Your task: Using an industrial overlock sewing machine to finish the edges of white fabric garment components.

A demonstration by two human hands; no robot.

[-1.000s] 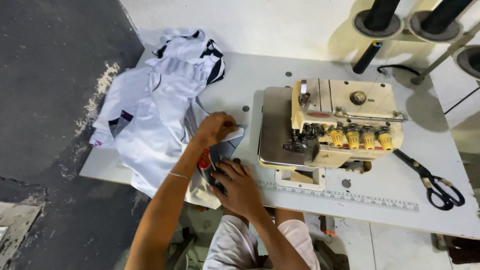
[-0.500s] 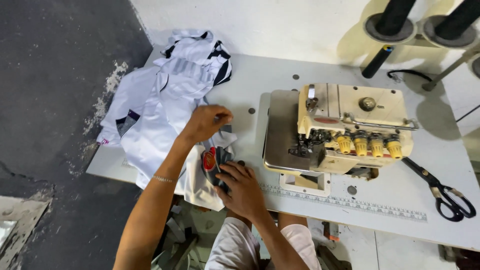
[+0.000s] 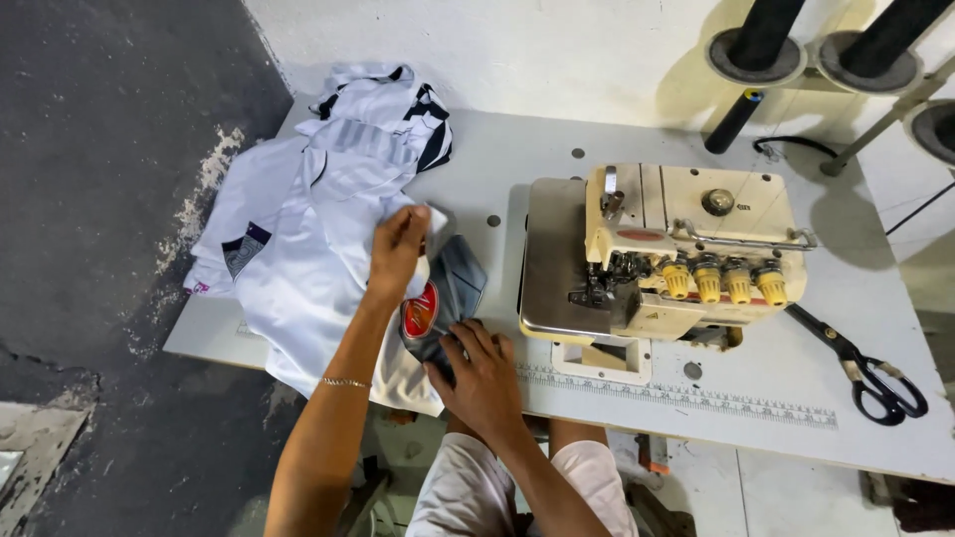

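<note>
Two hands work one garment piece at the table's (image 3: 597,139) near edge. Left hand (image 3: 398,249) pinches the white fabric's (image 3: 308,288) edge; fingertips hidden in folds. Right hand (image 3: 482,373) presses flat, fingers spread, on the dark grey panel (image 3: 460,283) with its red oval patch (image 3: 421,310), partly covered. Panel lies just left of the overlock machine (image 3: 686,254). Scissors (image 3: 865,368) lie far right; thread cones cut off above.

We see one label: a red oval badge (image 3: 421,311) with a pale rim on grey cloth near the counter's front edge, between our hands
</note>
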